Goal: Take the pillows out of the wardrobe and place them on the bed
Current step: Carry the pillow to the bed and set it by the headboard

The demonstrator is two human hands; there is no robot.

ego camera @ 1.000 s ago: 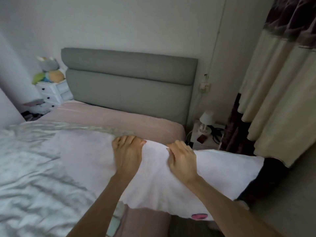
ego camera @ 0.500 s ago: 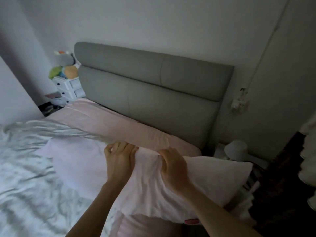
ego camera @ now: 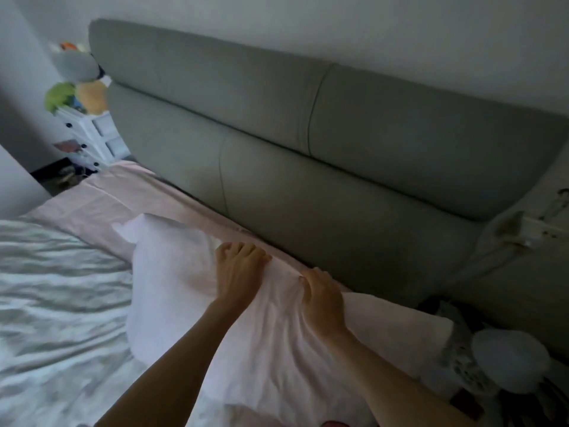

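A large pale pink pillow [ego camera: 271,340] lies across the head end of the bed [ego camera: 101,195], close to the grey padded headboard [ego camera: 277,143]. My left hand [ego camera: 238,272] grips the pillow's far edge with curled fingers. My right hand [ego camera: 321,298] grips the same edge a little to the right, right by the headboard's base. The pillow's right end hangs past the side of the mattress. The wardrobe is out of view.
A crumpled silvery-grey blanket [ego camera: 52,303] covers the bed at left. A white drawer unit [ego camera: 89,134] with soft toys [ego camera: 77,84] stands beyond the far side. At lower right sits a small white lamp [ego camera: 511,359]; a wall socket [ego camera: 523,229] is above it.
Both hands have carried the pillow forward and down toward the headboard, and the view has closed in on the head of the bed. The grip is unchanged.
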